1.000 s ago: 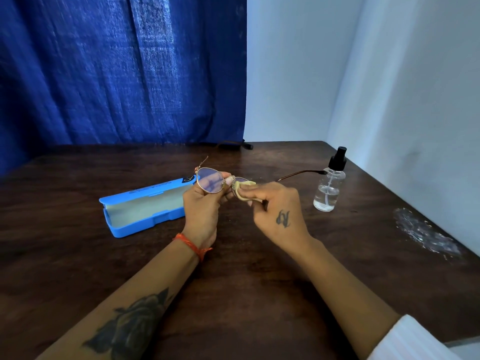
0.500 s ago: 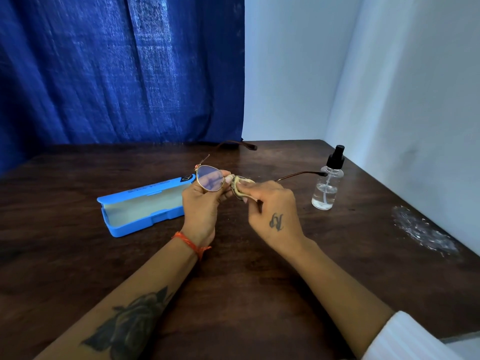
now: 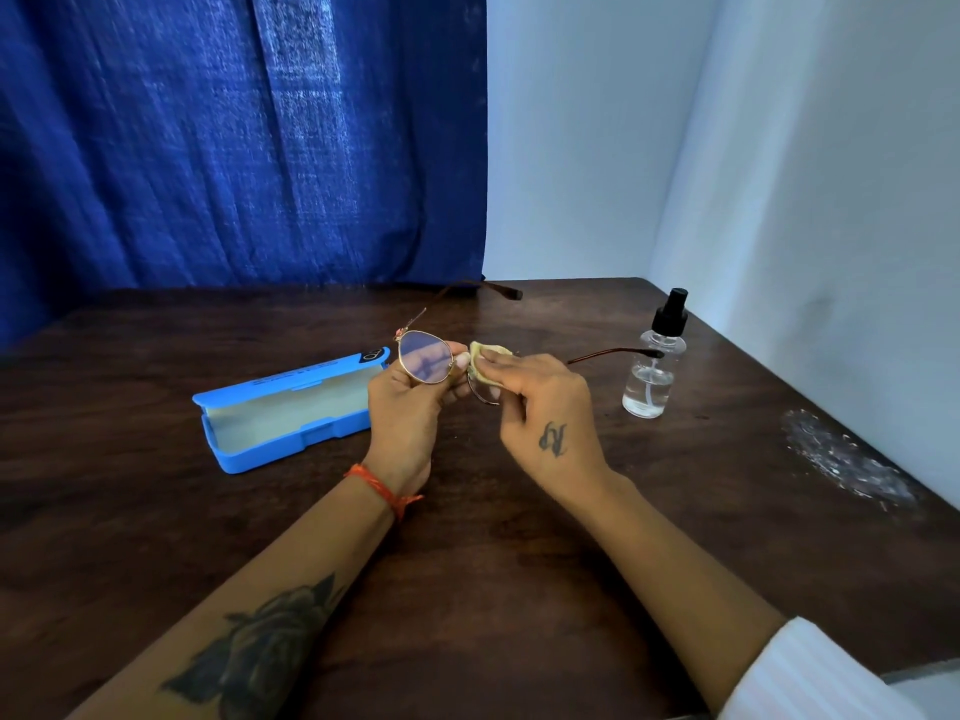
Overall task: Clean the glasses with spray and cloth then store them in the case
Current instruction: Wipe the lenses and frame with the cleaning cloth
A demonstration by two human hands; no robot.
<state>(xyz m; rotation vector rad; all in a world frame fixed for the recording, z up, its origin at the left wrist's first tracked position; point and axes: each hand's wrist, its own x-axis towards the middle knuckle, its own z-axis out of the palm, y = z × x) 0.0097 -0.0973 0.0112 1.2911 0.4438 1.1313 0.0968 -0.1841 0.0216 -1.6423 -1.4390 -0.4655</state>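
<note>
Two hands share one thin frame, and that is where I see the trouble. My left hand pinches the glasses at the bridge, thumb and fingertips closed around the rim of the lens on my left, and holds them up over the table near its middle. My right hand pinches the cloth over the other lens, thumb under and fingers pressed together on top. If I rub hard, I judge the wire rim could bend or the frame twist out of my left pinch and drop to the wood. Both temples stand open, one pointing back at the curtain, the other reaching toward the spray bottle, which stands near; a wide sweep could tip it. The lenses are round and glossy, the frame slim gold-brown metal with dark tips. The cloth is a small pale yellow wad, soft and crumpled. The bottle is clear plastic, part full, with a black pump. The case lies open to my left, hard blue shell, pale lining, empty.
</note>
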